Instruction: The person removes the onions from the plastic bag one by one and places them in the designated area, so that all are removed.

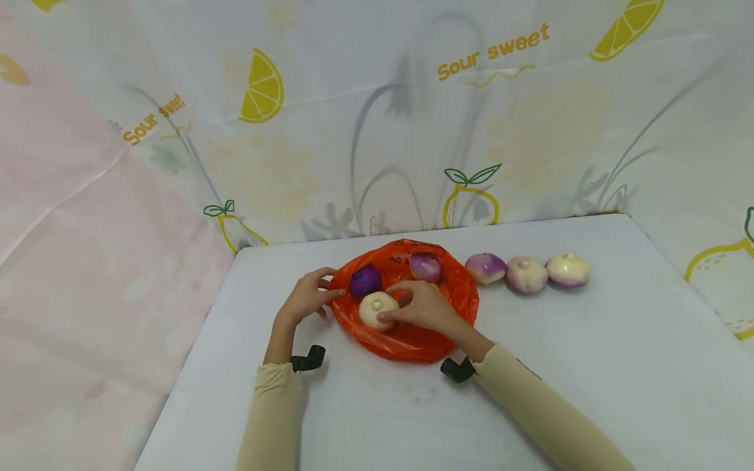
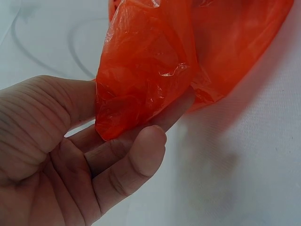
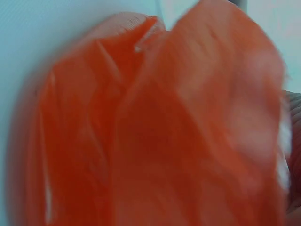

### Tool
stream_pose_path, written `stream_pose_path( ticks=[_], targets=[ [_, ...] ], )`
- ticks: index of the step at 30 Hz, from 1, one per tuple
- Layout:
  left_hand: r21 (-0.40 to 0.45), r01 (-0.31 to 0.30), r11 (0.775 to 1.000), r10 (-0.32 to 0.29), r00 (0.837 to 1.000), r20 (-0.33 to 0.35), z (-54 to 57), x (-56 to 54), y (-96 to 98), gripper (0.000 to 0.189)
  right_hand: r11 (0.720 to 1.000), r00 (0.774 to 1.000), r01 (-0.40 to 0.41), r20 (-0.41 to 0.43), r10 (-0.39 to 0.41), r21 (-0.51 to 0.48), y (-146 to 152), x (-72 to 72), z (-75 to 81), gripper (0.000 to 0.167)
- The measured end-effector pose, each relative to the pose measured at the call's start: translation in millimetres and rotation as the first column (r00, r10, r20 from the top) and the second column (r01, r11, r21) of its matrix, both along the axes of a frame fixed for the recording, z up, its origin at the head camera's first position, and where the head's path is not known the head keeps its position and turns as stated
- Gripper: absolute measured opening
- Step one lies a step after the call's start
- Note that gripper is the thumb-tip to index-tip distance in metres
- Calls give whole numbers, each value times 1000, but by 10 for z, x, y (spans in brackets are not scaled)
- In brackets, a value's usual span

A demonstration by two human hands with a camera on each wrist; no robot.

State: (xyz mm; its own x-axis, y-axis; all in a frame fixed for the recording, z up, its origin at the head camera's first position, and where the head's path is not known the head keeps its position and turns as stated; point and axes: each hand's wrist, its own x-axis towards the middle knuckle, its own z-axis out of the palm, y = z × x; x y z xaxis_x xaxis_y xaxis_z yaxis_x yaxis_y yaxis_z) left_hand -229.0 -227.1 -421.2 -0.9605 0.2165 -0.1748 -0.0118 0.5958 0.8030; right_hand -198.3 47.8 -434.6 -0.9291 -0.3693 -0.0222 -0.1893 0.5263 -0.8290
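Note:
An orange-red plastic bag (image 1: 421,347) lies spread open on the white table. At its left rim my left hand (image 1: 306,297) pinches the film; in the left wrist view the bag's edge (image 2: 146,70) passes between thumb and fingers. Inside the bag my right hand (image 1: 427,307) grips a pale turnip (image 1: 372,310), thumb and fingers on its right side. Behind it in the bag sit a dark purple turnip (image 1: 365,281) and a purple-and-white turnip (image 1: 425,267). Bag film (image 3: 155,141) fills most of the right wrist view and hides the right fingers.
Right of the bag, three turnips stand in a row: one purple and white (image 1: 485,268), a paler one (image 1: 527,275), and a cream one (image 1: 568,270). The white table (image 1: 377,418) ends at a hanging printed cloth (image 1: 330,163) at the back.

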Motion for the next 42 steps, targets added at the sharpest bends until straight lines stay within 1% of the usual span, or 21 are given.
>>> stream_pose_path(
  ticks=[3, 10, 11, 16, 26, 29, 35, 42],
  targets=[
    [-5, -13, 1000, 13, 1000, 10, -18, -10, 0, 49, 1000, 1000, 8, -2, -8, 10, 74, -3, 22, 58],
    [13, -11, 1000, 11, 1000, 16, -47, -22, 1, 49, 999, 999, 39, 23, -40, 17, 258, 0, 91, 62],
    [14, -19, 1000, 18, 1000, 20, -49, -20, 2, 49, 999, 999, 41, 25, -41, 21, 280, -1, 98, 62],
    [14, -16, 1000, 16, 1000, 13, -44, -13, -11, 49, 999, 999, 50, 18, -51, 18, 406, 3, 139, 63],
    [4, -9, 1000, 9, 1000, 6, -39, -2, -48, 49, 998, 999, 48, 6, -48, -28, 676, 14, 189, 63],
    [7, -5, 1000, 5, 1000, 1, -36, 1, -49, 49, 999, 999, 49, 12, -49, -24, 755, 20, 211, 64],
    [16, 3, 1000, -3, 1000, -3, -39, -13, -46, 49, 997, 996, 80, 28, -81, 23, 895, 41, 276, 66],
    [15, -4, 1000, 4, 1000, 3, -40, -11, -29, 48, 996, 996, 86, 12, -86, 0, 1079, 54, 321, 63]
  ],
)
